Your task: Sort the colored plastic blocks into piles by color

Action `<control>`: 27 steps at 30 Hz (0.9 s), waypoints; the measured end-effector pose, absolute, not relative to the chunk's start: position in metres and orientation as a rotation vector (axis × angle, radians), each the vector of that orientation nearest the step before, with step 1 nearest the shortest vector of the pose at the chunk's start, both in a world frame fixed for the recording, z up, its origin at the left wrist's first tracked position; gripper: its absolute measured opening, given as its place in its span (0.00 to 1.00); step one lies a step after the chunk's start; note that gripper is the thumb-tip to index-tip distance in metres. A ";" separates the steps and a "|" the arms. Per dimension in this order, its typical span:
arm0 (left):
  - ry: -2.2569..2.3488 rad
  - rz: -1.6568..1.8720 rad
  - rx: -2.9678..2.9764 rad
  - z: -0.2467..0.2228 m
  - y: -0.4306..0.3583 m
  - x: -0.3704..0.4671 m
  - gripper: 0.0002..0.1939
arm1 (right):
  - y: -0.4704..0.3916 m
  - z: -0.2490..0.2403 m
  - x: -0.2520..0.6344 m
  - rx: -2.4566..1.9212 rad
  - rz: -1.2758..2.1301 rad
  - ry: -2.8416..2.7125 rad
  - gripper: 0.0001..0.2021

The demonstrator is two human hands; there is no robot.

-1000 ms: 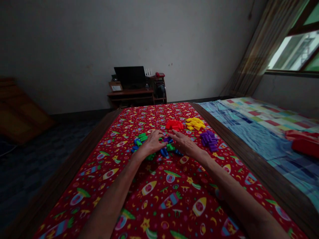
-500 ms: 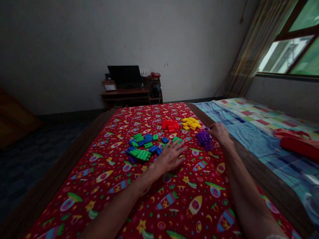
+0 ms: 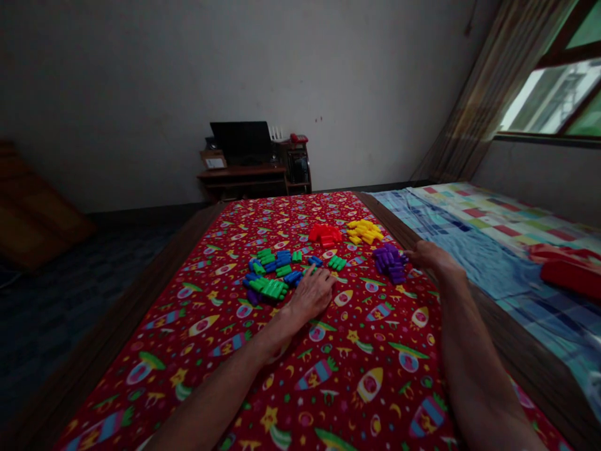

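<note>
My left hand (image 3: 313, 292) rests at the right side of a mixed group of green pieces (image 3: 268, 288) and blue pieces (image 3: 283, 257); its fingers curl down and whatever is under them is hidden. A small green cluster (image 3: 337, 262) lies just beyond its fingertips. My right hand (image 3: 429, 257) is at the right edge of the purple pile (image 3: 389, 263), fingers pinched around a small purple piece (image 3: 404, 257). Farther back sit a red pile (image 3: 325, 235) and a yellow pile (image 3: 364, 232).
The pieces lie on a red patterned cloth (image 3: 347, 369) over a wooden table (image 3: 507, 326). A bed with a checked cover (image 3: 498, 250) stands to the right, bearing a red bag (image 3: 570, 275). A desk (image 3: 244, 172) with a monitor (image 3: 241, 143) stands against the wall.
My left hand has drawn back leftward from the small green cluster, and its spread fingers have curled. My right hand has shifted slightly down beside the purple pile. The view has shifted a little.
</note>
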State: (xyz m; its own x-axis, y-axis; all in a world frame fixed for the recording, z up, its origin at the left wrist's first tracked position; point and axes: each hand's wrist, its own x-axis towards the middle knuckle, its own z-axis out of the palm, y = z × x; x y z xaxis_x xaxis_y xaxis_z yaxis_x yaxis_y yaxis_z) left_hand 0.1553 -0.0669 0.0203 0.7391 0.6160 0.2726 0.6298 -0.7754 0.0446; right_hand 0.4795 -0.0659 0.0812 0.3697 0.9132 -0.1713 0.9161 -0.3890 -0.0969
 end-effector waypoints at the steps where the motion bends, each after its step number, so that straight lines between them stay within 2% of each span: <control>1: -1.056 -0.419 -2.868 0.020 -0.067 0.153 0.11 | -0.066 0.083 0.479 2.575 -0.328 1.715 0.19; 9: -1.089 -0.578 -2.869 0.032 -0.080 0.124 0.13 | -0.064 0.092 0.474 2.598 -0.234 1.693 0.20; 13: -1.406 -0.654 -2.697 0.059 -0.064 0.058 0.14 | -0.065 0.103 0.461 2.627 -0.157 1.817 0.19; 16: -1.909 -0.273 -2.722 0.067 -0.048 0.006 0.12 | -0.068 0.111 0.446 2.651 -0.068 1.890 0.18; 19: -2.059 -0.044 -2.874 0.059 -0.040 -0.012 0.10 | -0.071 0.115 0.430 2.643 0.027 1.927 0.18; 23: -1.961 -0.250 -2.769 0.048 -0.040 0.004 0.10 | -0.075 0.118 0.408 2.566 0.134 2.013 0.16; 27: -2.029 -0.338 -2.593 0.064 -0.044 0.013 0.08 | -0.082 0.119 0.370 2.453 0.208 2.273 0.17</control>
State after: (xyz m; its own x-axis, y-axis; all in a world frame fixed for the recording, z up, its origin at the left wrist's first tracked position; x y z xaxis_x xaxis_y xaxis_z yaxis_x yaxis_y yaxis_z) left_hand 0.0127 -0.0442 0.0639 0.2329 0.9709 0.0562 0.9366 -0.2395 0.2558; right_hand 0.3700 -0.0818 0.1186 0.0820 0.9695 0.2309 0.9953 -0.0678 -0.0690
